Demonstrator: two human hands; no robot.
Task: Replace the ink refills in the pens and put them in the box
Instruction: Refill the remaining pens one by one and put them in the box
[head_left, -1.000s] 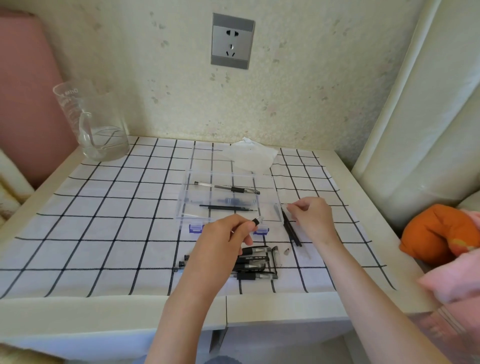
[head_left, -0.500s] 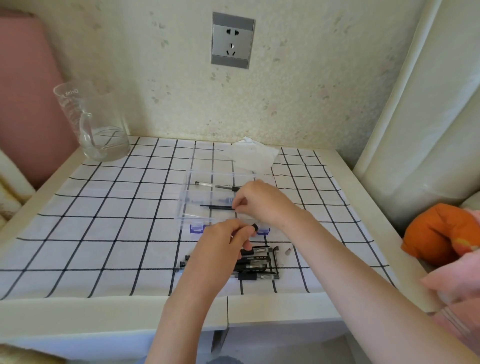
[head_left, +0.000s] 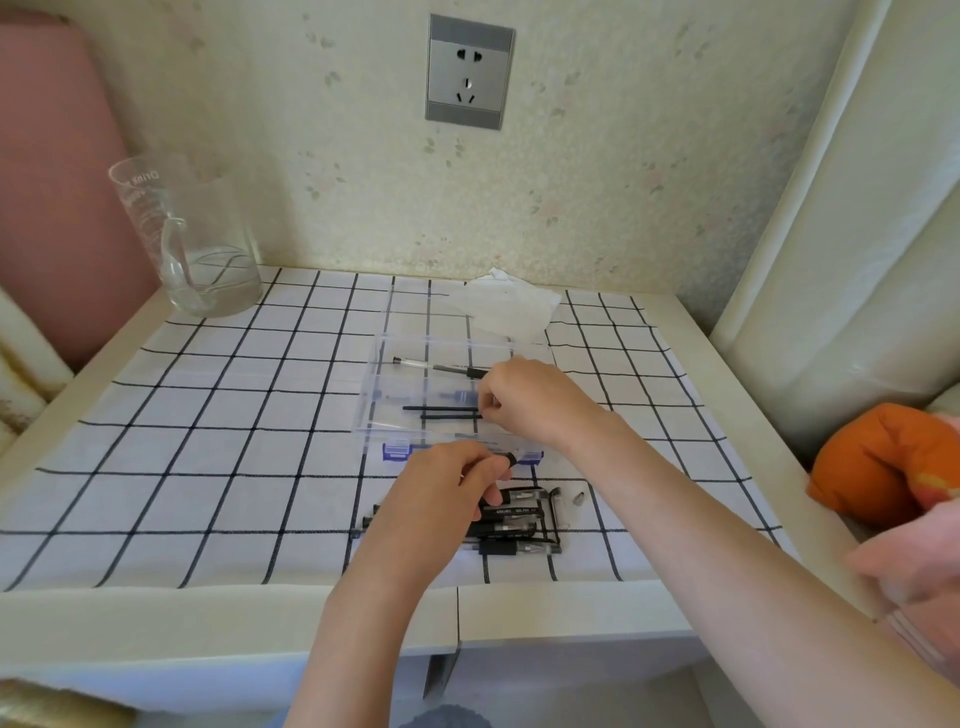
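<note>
A clear plastic box (head_left: 382, 395) with blue latches lies open mid-table. Inside it are a clear pen (head_left: 436, 366) and two thin black refills (head_left: 441, 412). My right hand (head_left: 524, 402) reaches into the box, its fingertips pinching the right end of the nearer refill. My left hand (head_left: 441, 491) hovers just in front of the box and grips a pen barrel (head_left: 511, 458), of which only the black end shows. Several black pens (head_left: 519, 522) lie in a pile under and right of my left hand. A small loose pen tip (head_left: 579, 500) lies beside them.
A glass pitcher (head_left: 192, 239) stands at the table's back left. A crumpled tissue (head_left: 511, 309) lies behind the box. The checked cloth (head_left: 208, 441) covers the table. An orange cushion (head_left: 883, 467) sits off the right edge. A wall socket (head_left: 470, 73) is above.
My right hand moved from the right side of the table leftward into the box with a black refill. A second refill now lies in the box. My left hand has stayed put.
</note>
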